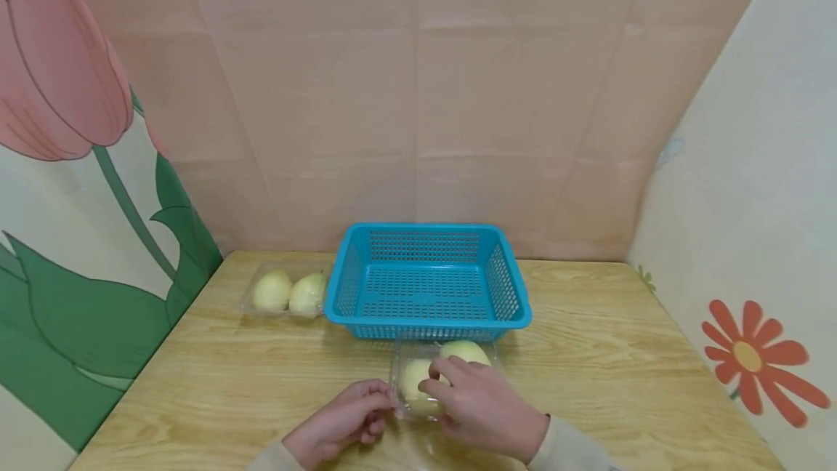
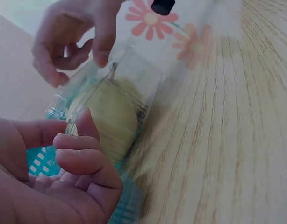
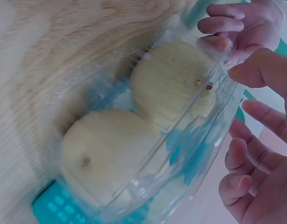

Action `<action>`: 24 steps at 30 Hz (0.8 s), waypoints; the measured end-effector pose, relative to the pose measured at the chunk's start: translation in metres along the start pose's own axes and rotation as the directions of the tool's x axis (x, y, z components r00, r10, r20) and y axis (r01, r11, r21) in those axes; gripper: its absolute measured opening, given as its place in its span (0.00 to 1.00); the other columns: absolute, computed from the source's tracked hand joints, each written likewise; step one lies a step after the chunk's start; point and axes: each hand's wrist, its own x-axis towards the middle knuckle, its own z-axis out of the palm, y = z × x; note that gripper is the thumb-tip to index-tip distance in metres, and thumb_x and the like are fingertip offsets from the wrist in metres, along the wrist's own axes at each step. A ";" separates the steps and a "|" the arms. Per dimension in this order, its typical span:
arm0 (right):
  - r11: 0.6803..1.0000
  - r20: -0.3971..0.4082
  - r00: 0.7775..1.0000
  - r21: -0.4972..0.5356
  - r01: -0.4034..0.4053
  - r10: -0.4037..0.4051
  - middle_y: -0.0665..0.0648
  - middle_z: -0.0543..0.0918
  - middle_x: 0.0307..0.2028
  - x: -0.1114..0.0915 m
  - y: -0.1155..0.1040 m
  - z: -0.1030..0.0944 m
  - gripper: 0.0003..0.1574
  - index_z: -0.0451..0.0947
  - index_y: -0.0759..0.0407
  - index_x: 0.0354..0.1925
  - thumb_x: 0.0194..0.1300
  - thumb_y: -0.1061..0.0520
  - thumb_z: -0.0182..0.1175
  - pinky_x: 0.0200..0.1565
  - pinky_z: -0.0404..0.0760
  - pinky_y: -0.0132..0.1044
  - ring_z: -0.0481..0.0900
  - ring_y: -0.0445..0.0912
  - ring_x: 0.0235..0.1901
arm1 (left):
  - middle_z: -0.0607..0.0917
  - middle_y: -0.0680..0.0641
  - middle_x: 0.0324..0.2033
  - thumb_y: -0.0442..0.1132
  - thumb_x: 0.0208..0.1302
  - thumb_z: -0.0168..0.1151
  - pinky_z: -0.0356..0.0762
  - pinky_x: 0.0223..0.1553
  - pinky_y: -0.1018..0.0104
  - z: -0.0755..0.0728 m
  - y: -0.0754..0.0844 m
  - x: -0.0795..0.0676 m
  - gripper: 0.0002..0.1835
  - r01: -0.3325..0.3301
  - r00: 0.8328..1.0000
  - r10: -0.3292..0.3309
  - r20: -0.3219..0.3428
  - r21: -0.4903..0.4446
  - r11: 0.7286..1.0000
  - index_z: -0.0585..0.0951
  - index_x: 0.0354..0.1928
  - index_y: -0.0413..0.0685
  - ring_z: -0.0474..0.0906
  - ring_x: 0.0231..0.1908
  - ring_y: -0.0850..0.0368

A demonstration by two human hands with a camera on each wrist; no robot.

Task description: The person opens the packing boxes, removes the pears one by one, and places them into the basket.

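Pears (image 1: 413,385) sit on the wooden table (image 1: 628,369) in clear boxes, two in each. On the left I see the far box (image 1: 251,293), just beside the blue basket (image 1: 425,296). Next, the person's left hand (image 1: 346,416) pinches the edge of the near box (image 1: 408,347), which is just in front of the basket. Over that box, the right hand (image 1: 484,405) has loose, bent fingers with nothing in them; I can't quite tell if its thumb touches the edge.

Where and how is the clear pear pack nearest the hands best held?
Likely by both short ends of the clear pack, one hand from each side: it looks wider than deep, and the blue basket crowds its far edge. The left hand pinches its left end.
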 end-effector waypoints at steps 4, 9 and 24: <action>1.000 0.010 1.000 -0.028 -0.001 0.001 0.46 0.76 0.40 -0.005 0.002 -0.003 0.30 0.79 0.48 0.46 0.39 0.56 0.71 0.29 0.72 0.28 0.74 0.39 0.34 | 0.77 0.52 0.27 0.38 0.68 0.57 0.63 0.19 0.76 -0.001 -0.001 0.001 0.05 -0.026 1.000 0.026 0.002 -0.006 1.000 0.76 0.38 0.44 0.63 0.19 0.66; 0.997 -0.017 1.000 -0.077 0.011 -0.012 0.46 0.76 0.37 -0.008 0.002 -0.006 0.34 0.79 0.50 0.50 0.37 0.58 0.68 0.27 0.71 0.27 0.74 0.40 0.33 | 0.79 0.51 0.29 0.37 0.67 0.58 0.62 0.19 0.75 -0.004 -0.003 0.000 0.05 -0.054 0.999 0.054 -0.002 -0.001 0.999 0.75 0.40 0.43 0.61 0.18 0.66; 0.995 -0.026 1.000 -0.104 -0.001 -0.002 0.48 0.77 0.36 -0.013 0.010 -0.004 0.38 0.79 0.54 0.51 0.33 0.59 0.70 0.30 0.76 0.32 0.74 0.43 0.34 | 0.82 0.50 0.32 0.38 0.68 0.58 0.58 0.20 0.75 -0.011 0.000 -0.004 0.13 -0.053 0.998 0.052 0.023 0.045 0.998 0.69 0.49 0.42 0.57 0.17 0.66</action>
